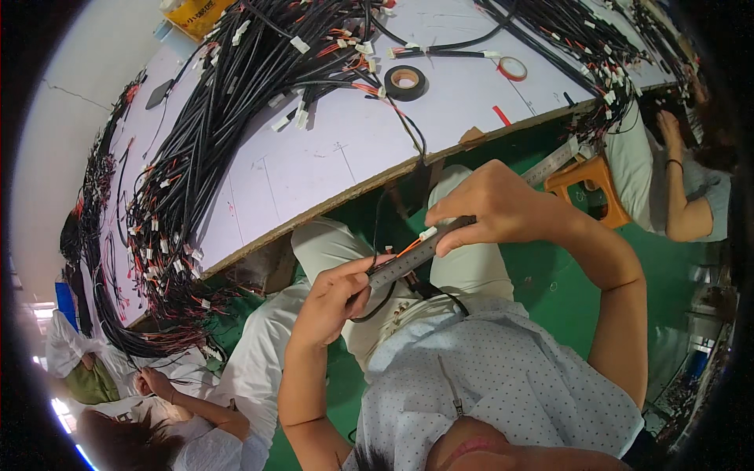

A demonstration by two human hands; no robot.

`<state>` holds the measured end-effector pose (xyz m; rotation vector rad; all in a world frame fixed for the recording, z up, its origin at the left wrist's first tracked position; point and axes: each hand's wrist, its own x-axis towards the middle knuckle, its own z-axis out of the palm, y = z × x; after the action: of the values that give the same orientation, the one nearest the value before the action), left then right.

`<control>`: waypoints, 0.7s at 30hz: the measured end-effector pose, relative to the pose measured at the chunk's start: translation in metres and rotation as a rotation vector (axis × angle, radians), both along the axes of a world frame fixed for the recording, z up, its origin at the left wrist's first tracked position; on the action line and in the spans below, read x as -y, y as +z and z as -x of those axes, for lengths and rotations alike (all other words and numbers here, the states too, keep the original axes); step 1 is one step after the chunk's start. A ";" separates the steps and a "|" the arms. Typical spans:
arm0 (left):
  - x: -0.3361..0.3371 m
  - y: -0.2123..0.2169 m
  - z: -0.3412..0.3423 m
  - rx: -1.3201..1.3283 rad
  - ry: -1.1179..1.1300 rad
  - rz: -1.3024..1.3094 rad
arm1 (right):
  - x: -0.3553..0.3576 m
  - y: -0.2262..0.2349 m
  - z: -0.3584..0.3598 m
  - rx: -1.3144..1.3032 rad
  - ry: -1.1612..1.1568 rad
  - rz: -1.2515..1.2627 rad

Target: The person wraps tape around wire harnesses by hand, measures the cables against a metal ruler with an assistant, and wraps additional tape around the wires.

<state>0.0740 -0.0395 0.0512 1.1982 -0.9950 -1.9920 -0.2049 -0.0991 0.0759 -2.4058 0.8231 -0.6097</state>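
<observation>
Above my lap, a dark metal ruler (420, 253) is held at a slant between my two hands. My left hand (334, 302) is closed round its lower left end, with a black cable (378, 302) at the same fingers. Thin orange wires (410, 247) run along the ruler's edge to a small white connector (428, 233). My right hand (491, 208) pinches the ruler's upper right end between thumb and fingers, close beside the connector. Whether the right fingers also touch the connector is hard to tell. More of the black cable hangs down over my lap.
Ahead stands a white table (314, 169) with a large heap of black cables (259, 86). Black tape (405, 82) and a red-edged tape roll (512, 69) lie on it. An orange stool (589, 192) stands at right. Co-workers sit at the left and right.
</observation>
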 end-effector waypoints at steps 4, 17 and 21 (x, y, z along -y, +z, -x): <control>0.002 0.003 0.001 0.005 -0.040 0.007 | 0.000 -0.005 0.000 0.022 -0.007 0.002; 0.002 -0.001 -0.001 0.022 -0.109 0.042 | 0.001 -0.001 0.002 0.007 0.040 -0.027; 0.003 -0.001 -0.003 0.033 -0.139 0.047 | 0.000 0.001 0.002 -0.006 0.028 -0.080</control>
<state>0.0774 -0.0421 0.0503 1.1689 -1.1633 -2.0483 -0.2069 -0.0991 0.0767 -2.3439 0.7996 -0.5489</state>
